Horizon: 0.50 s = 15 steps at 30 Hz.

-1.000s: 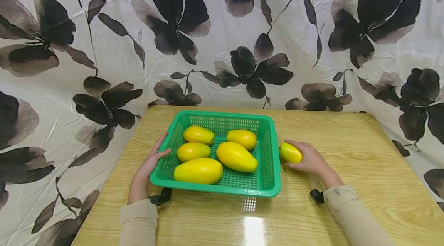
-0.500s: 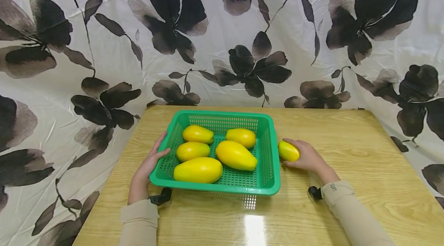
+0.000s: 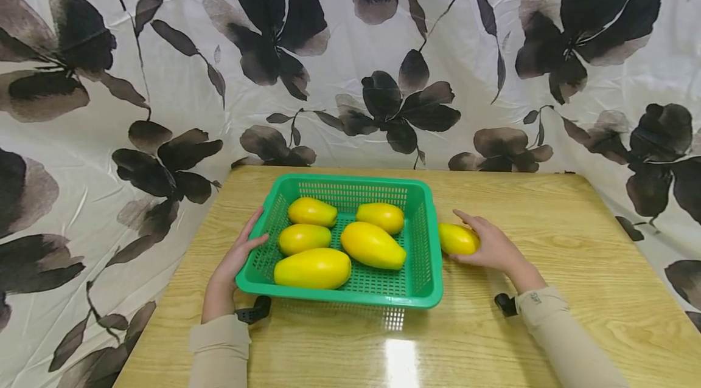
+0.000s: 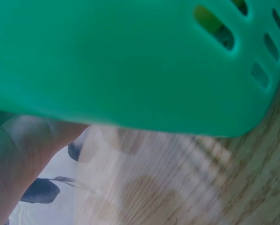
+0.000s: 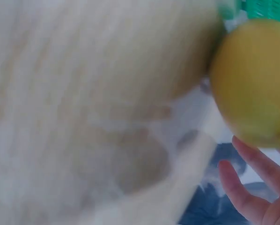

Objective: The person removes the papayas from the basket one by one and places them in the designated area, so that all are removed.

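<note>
A yellow papaya [image 3: 457,239] lies on the wooden table against the right outer side of a green slotted basket [image 3: 437,254]. My right hand [image 3: 493,245] is around its right end with the fingers spread. In the right wrist view those straight fingers [image 5: 236,192] reach toward the papaya's underside, fingertips right at its skin. My left hand [image 3: 235,257] rests along the basket's left side, fingers straight outside it and thumb over the rim. Several yellow papayas [image 3: 373,245] lie inside the basket. The left wrist view shows mostly basket wall [image 4: 130,70], which hides the left fingers.
The wooden table [image 3: 547,218] extends to the right of and in front of the basket. A floral cloth [image 3: 339,41] hangs behind it and at both sides. Dark wrist straps [image 3: 254,310] sit at both sleeves.
The papaya first moved slightly left, then came to lie lengthwise beside the basket. My right hand has loosened, its index finger lifting away, and shifted a little right. The left hand stays put.
</note>
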Motion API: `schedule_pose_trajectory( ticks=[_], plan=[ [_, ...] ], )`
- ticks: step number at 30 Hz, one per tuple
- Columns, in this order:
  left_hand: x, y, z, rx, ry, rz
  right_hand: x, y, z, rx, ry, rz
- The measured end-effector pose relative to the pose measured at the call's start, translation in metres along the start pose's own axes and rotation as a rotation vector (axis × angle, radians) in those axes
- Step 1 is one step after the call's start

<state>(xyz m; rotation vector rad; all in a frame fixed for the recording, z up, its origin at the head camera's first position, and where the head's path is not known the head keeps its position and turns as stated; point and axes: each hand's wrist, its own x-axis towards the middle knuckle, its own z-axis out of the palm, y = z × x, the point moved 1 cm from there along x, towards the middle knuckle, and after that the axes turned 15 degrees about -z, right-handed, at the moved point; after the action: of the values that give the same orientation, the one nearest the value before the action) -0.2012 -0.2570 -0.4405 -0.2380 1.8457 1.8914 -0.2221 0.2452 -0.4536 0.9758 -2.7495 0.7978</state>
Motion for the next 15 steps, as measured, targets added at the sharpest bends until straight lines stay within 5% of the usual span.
schedule_pose_trajectory(
  ticks=[15],
  plan=[
    [0.001,0.0,-0.001,0.005,-0.007,0.0,0.017,-0.03,-0.047,-0.11,0.085,-0.15]
  ],
)
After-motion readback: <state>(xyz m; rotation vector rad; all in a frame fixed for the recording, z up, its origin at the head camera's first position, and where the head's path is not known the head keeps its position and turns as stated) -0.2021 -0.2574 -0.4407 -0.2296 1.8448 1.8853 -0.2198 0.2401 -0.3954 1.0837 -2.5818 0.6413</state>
